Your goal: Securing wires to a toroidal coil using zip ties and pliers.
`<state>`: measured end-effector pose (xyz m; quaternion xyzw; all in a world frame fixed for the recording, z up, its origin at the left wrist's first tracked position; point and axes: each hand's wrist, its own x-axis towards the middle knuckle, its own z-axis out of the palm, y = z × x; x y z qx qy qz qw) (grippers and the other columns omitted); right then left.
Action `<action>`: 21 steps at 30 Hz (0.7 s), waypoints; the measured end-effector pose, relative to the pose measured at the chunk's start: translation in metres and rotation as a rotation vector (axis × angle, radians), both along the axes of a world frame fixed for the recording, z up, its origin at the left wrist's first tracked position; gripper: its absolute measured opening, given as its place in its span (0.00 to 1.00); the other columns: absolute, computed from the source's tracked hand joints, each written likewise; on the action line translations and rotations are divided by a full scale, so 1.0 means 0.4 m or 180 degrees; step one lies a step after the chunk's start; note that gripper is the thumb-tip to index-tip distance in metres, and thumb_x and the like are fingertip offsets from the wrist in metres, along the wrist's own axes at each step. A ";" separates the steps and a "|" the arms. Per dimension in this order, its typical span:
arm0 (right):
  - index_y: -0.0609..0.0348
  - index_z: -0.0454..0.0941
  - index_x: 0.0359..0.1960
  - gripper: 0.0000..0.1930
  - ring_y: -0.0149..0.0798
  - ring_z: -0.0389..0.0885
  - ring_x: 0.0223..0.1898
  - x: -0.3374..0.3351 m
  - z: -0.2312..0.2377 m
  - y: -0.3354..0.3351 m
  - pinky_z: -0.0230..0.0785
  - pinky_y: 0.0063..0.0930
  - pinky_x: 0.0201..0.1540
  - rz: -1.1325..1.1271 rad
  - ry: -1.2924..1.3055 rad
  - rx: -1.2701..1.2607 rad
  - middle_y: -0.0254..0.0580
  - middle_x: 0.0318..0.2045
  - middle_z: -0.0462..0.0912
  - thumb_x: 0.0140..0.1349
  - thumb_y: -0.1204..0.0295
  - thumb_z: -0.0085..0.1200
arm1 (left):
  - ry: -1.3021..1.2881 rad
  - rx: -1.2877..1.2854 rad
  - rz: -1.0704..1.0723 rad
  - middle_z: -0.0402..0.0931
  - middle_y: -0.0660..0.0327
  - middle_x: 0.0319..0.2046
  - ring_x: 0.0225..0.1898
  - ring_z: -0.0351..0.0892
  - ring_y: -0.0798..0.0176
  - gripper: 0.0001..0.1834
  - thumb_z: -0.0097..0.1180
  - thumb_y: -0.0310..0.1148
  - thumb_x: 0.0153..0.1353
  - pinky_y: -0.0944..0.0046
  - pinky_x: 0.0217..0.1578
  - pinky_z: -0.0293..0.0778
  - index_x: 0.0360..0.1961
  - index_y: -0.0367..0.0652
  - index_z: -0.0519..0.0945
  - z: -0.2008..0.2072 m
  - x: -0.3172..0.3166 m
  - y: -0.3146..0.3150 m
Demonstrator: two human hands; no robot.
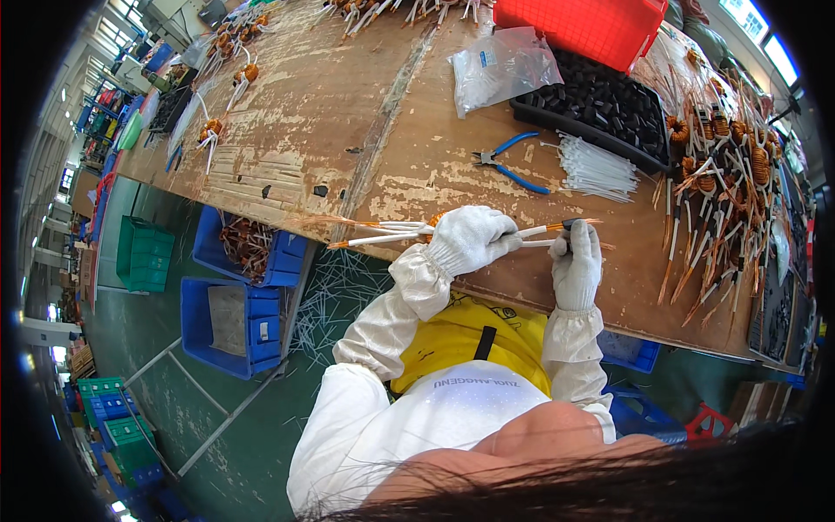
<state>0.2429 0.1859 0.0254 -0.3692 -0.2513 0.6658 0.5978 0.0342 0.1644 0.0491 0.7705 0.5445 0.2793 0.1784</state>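
My left hand [470,239], in a white glove, is closed around a copper-wound coil [437,218], mostly hidden by the fingers. White-sleeved leads [396,228] with bare copper ends stick out on both sides of that hand. My right hand [577,270], also gloved, pinches a small black piece [569,224] at the copper ends of the right-hand leads. Whether the piece is around the wires or just against them I cannot tell. Beyond the hands lie blue-handled cutters [519,163] with their jaws apart, and a pile of white cable ties [597,167].
A black tray [639,157] full of small black pieces stands beyond the cable ties, with a red basket [581,30] and a clear bag [504,71] beside it. Finished-looking coils [713,165] heap up at right. Blue bins [228,326] stand below the table's left edge.
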 end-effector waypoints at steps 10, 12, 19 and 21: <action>0.61 0.77 0.50 0.10 0.22 0.71 0.28 -0.011 0.038 -0.008 0.64 0.17 0.31 0.0089 -0.0344 0.0114 0.31 0.35 0.79 0.73 0.70 0.56 | -0.0155 -0.0133 0.0040 0.83 0.58 0.30 0.35 0.84 0.53 0.10 0.65 0.42 0.61 0.55 0.36 0.78 0.36 0.48 0.87 0.001 -0.008 -0.005; 0.62 0.77 0.51 0.10 0.22 0.70 0.28 -0.021 0.045 -0.026 0.63 0.17 0.31 0.0141 -0.0436 -0.0031 0.31 0.36 0.79 0.72 0.72 0.55 | -0.0193 -0.0126 0.0052 0.83 0.57 0.30 0.34 0.84 0.51 0.10 0.65 0.42 0.61 0.54 0.35 0.78 0.36 0.48 0.87 0.003 0.004 -0.007; 0.63 0.76 0.50 0.11 0.22 0.69 0.28 -0.065 0.023 -0.004 0.60 0.18 0.30 0.0430 -0.0242 -0.0008 0.31 0.35 0.77 0.71 0.72 0.56 | -0.0337 -0.0111 0.0142 0.83 0.58 0.29 0.34 0.83 0.52 0.10 0.64 0.42 0.61 0.53 0.35 0.79 0.35 0.49 0.88 -0.005 -0.007 0.001; 0.63 0.76 0.48 0.10 0.23 0.69 0.28 -0.049 0.012 0.000 0.60 0.18 0.31 0.0536 -0.0235 -0.0235 0.31 0.33 0.76 0.71 0.71 0.57 | -0.0257 -0.0303 0.0105 0.83 0.57 0.30 0.34 0.83 0.52 0.09 0.66 0.37 0.60 0.56 0.36 0.77 0.36 0.45 0.87 0.007 -0.002 0.003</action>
